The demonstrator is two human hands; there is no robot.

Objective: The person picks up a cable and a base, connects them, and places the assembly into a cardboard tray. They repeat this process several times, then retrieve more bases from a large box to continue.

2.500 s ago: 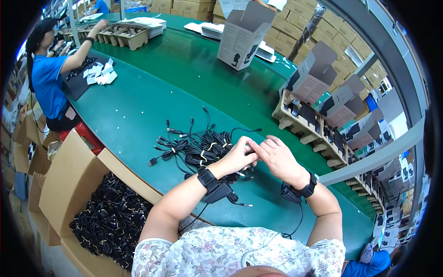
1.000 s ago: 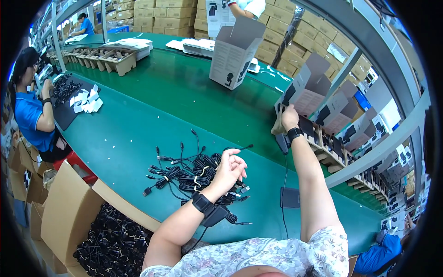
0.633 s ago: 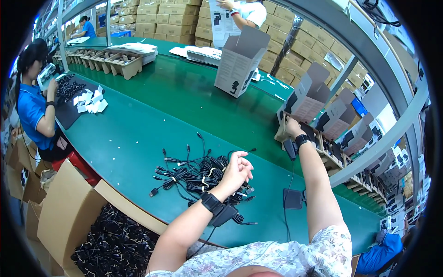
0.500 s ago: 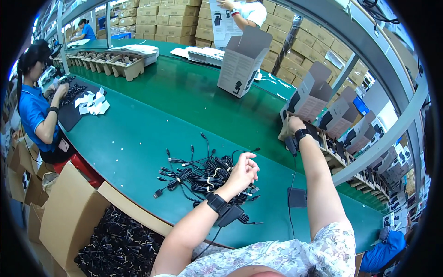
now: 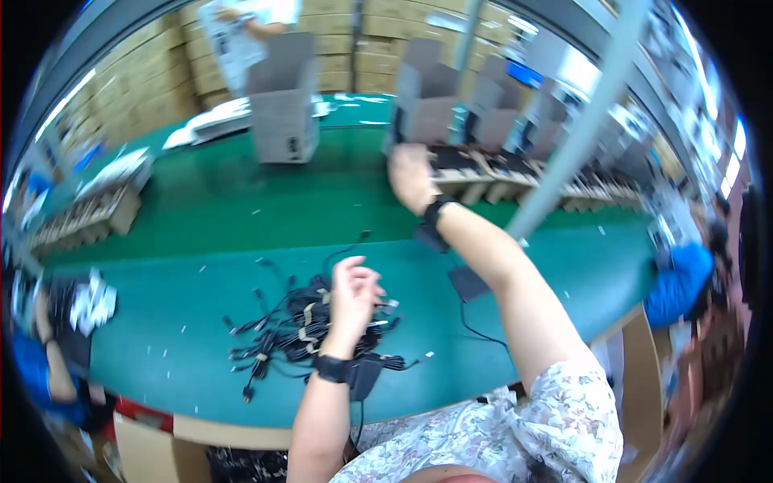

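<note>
My left hand [image 5: 354, 298] hovers over the right side of a heap of black cables [image 5: 302, 322] on the green table, its fingers loosely bent and apart, with nothing in them. Several cables are tied in bundles. My right hand [image 5: 411, 177] reaches to the left end of a row of brown cardboard trays [image 5: 463, 183], beside an open upright box [image 5: 431, 117]. Motion smears its fingers, so any hold is unclear. Each wrist wears a black band with a black block on a cord. A flat black square [image 5: 469, 283] lies on the table below my right forearm.
A tall open box [image 5: 282, 121] stands on the far side, near white sheets [image 5: 217, 117]. A grey metal post [image 5: 580, 129] slants across the right. An open carton [image 5: 153, 451] with black cables is at the near left. Co-workers are at both sides and across the table.
My view has turned to the right, so the whole scene shifts left. My right hand stays by the left end of the trays, now blurred. My left hand stays at the cable heap.
</note>
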